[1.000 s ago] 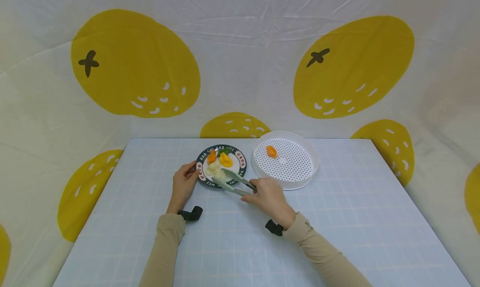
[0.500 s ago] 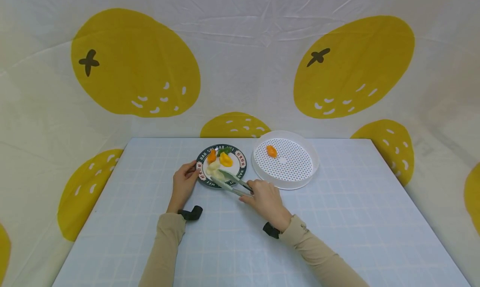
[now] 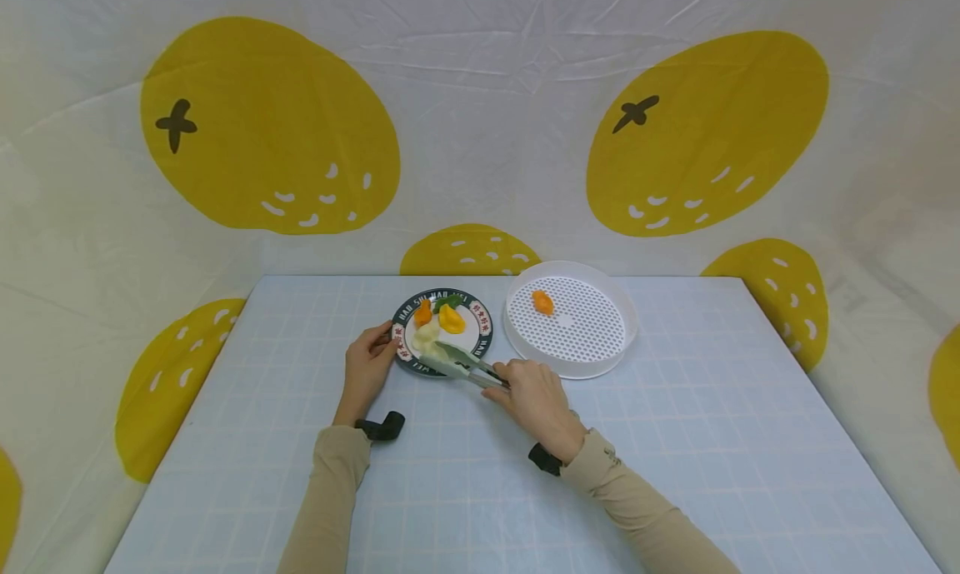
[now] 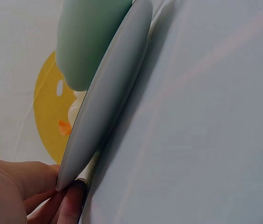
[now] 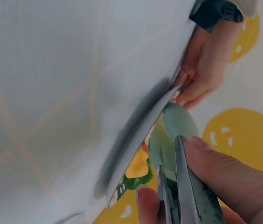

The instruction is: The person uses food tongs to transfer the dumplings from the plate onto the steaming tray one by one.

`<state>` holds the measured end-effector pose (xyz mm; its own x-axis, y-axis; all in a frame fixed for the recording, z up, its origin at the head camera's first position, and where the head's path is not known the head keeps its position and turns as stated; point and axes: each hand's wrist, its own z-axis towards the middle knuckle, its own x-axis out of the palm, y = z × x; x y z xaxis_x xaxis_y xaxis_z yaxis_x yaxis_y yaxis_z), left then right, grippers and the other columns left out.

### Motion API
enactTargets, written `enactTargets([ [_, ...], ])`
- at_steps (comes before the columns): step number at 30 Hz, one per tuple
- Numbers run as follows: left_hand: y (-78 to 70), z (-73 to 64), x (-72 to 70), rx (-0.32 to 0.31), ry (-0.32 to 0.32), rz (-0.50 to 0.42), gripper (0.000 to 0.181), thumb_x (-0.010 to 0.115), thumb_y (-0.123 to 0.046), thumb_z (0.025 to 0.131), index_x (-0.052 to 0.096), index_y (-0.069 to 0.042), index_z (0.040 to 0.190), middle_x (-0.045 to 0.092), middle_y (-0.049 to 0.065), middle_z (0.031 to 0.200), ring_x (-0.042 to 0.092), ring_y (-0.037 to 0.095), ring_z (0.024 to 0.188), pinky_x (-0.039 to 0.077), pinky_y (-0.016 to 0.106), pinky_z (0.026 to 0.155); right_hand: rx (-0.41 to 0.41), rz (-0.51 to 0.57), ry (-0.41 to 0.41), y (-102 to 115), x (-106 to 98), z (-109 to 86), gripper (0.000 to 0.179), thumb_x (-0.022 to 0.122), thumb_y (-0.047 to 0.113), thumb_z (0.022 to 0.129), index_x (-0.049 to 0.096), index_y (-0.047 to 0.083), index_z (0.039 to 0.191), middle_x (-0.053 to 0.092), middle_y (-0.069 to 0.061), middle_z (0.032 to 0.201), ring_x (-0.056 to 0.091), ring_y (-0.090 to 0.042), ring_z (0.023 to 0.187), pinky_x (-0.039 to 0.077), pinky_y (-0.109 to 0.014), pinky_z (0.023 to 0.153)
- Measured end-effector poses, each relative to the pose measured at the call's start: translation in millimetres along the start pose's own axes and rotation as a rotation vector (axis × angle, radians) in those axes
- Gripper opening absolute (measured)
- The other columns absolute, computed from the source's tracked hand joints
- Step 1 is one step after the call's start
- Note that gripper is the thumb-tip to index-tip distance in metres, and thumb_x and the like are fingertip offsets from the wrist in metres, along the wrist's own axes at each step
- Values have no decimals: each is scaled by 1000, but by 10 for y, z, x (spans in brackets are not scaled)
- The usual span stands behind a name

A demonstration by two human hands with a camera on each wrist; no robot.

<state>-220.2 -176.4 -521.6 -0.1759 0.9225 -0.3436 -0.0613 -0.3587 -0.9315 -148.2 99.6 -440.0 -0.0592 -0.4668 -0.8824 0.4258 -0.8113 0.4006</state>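
Note:
My left hand (image 3: 367, 370) pinches the left rim of a round plate (image 3: 483, 346), white with a dark green lettered border. The left wrist view shows its thumb on top and fingers under the edge. In my right hand (image 3: 534, 395) are metal tongs with pale green tips (image 3: 452, 359). Those tips are close together at a pale cream, dumpling-like piece (image 3: 424, 336) on the near left of the plate, partly hiding it. Beside that piece lie an orange one (image 3: 423, 313), a yellow one (image 3: 452, 320) and a green one (image 3: 448, 301) at the back.
Right of the plate stands a round white steamer tray (image 3: 628, 332) with a perforated floor and raised wall. One orange piece (image 3: 543, 302) lies in it, toward the back left. A pale blue checked cloth covers the table (image 3: 465, 491); a fruit-print curtain hangs behind.
The tongs' tips, spread apart before, have come together at the pale piece. My right hand has shifted slightly left and toward me. The left hand and plate look unchanged.

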Motion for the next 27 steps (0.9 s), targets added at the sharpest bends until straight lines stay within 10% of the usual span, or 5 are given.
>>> enactTargets([
  [27,0,-5,12,-18,-7,18,41,63,-14,98,58,-6,138,62,11,125,59,21,111,52,28,95,35,14,-92,-79,-349,28,22,82,26,83,75,8,95,51,6,62,39,-9,49,33,-21,39],
])
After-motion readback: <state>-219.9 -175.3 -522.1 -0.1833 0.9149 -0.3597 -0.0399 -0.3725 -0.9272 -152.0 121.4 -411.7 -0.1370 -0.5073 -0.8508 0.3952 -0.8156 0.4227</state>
